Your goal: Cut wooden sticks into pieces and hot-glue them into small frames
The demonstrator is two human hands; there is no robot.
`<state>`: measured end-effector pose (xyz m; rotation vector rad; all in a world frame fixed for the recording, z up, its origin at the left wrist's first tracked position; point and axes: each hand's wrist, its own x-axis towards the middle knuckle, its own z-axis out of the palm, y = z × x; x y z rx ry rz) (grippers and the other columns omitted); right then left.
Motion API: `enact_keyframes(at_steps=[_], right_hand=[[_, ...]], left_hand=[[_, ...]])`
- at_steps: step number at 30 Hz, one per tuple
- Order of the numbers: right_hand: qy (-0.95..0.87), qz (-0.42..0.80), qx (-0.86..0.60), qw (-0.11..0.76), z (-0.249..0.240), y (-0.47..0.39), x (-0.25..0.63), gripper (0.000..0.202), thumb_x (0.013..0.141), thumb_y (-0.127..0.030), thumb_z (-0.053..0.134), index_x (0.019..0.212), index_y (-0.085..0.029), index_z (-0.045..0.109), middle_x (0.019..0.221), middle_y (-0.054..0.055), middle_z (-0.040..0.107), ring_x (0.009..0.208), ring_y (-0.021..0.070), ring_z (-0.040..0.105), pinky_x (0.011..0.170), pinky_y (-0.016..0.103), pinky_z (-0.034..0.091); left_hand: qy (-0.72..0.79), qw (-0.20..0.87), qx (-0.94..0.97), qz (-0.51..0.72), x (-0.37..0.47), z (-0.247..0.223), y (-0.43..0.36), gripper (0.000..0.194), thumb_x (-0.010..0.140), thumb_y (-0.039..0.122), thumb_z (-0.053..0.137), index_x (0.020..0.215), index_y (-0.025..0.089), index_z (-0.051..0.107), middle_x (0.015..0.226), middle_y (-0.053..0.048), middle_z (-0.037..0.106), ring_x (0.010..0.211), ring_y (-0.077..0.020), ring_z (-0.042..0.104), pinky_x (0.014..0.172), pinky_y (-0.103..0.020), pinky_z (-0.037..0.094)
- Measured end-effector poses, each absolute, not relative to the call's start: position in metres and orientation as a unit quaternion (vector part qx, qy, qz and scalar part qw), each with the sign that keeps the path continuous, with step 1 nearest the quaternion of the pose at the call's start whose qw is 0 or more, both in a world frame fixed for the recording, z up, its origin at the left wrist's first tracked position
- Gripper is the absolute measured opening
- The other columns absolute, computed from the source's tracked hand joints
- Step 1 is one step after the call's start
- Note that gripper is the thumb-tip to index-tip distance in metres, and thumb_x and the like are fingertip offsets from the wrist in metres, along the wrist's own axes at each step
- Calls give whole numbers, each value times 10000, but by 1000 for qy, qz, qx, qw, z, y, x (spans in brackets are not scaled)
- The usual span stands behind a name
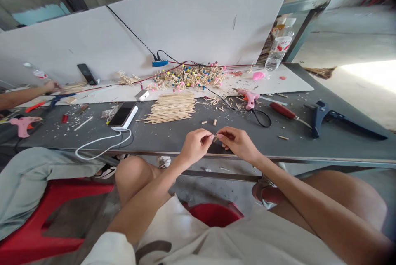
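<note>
Over the table's front edge, my left hand (198, 143) and my right hand (236, 142) meet fingertip to fingertip, both closed in a pinch. Between them shows a short piece of wooden stick (215, 138), mostly covered by the fingers. Just beyond lie two cut wooden bits (214, 122). A stack of long thin wooden sticks (173, 107) lies farther back, left of my hands. Behind it is a heap of short sticks with coloured balls (192, 76).
Right of my hands lie a pink glue gun (250, 98), a red-handled tool (283, 110) and a dark blue cutter (321, 118). A phone on a white power bank (123, 116) trails a cable at left. A co-worker's hand (52, 87) is at far left; bottles (280, 46) stand at back right.
</note>
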<state>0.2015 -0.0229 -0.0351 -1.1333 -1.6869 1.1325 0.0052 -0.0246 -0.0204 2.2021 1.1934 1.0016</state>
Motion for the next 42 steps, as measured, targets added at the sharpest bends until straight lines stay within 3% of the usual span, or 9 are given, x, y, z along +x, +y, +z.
enact_keyframes(at_steps=[11, 17, 23, 28, 32, 36, 42], right_hand=[[-722, 381, -444, 369, -33, -23, 204, 221, 946, -382, 488, 845, -201, 562, 654, 5, 604, 564, 139, 586, 558, 252, 472], [-732, 367, -443, 366, -28, -24, 201, 224, 950, -377, 473, 825, -205, 544, 657, 13, 610, 571, 144, 595, 562, 255, 470], [-758, 318, -425, 378, -11, -29, 201, 177, 950, -319, 498, 853, -202, 587, 735, 26, 629, 613, 141, 588, 607, 264, 465], [-777, 278, -414, 385, 2, -34, 203, 170, 946, -313, 521, 892, -211, 646, 787, 45, 658, 655, 152, 586, 633, 276, 471], [-728, 364, -423, 398, 2, -33, 200, 188, 893, -386, 607, 877, -210, 671, 756, 38, 671, 631, 156, 603, 605, 284, 504], [-649, 471, -445, 398, 0, -28, 199, 266, 822, -448, 672, 888, -191, 677, 685, 17, 662, 605, 153, 614, 568, 281, 530], [-640, 495, -455, 372, 4, -24, 198, 298, 803, -464, 675, 845, -169, 688, 665, 21, 666, 596, 139, 612, 561, 265, 534]], left_hand=[[414, 224, 805, 361, 8, -23, -25, 225, 946, 308, 537, 854, 166, 686, 728, -27, 620, 624, -116, 531, 603, -230, 401], [428, 239, 792, 366, 9, -22, -28, 333, 959, 407, 513, 797, 163, 671, 692, -25, 614, 617, -119, 530, 600, -239, 406], [424, 536, 615, 392, 8, -19, -27, 482, 924, 581, 506, 866, 127, 657, 713, -58, 657, 589, -152, 636, 500, -244, 487], [370, 670, 513, 387, 4, -11, -29, 398, 810, 478, 721, 938, 103, 686, 778, -85, 693, 598, -152, 672, 519, -244, 510], [379, 645, 503, 432, 3, -13, -29, 326, 737, 382, 801, 873, 100, 708, 752, -70, 699, 613, -147, 671, 532, -244, 510], [414, 539, 550, 486, 4, -18, -28, 278, 759, 363, 781, 864, 111, 729, 686, -55, 702, 585, -143, 652, 513, -244, 515], [423, 478, 586, 499, 5, -18, -30, 260, 774, 367, 763, 893, 137, 740, 726, -53, 717, 631, -161, 676, 531, -252, 539]])
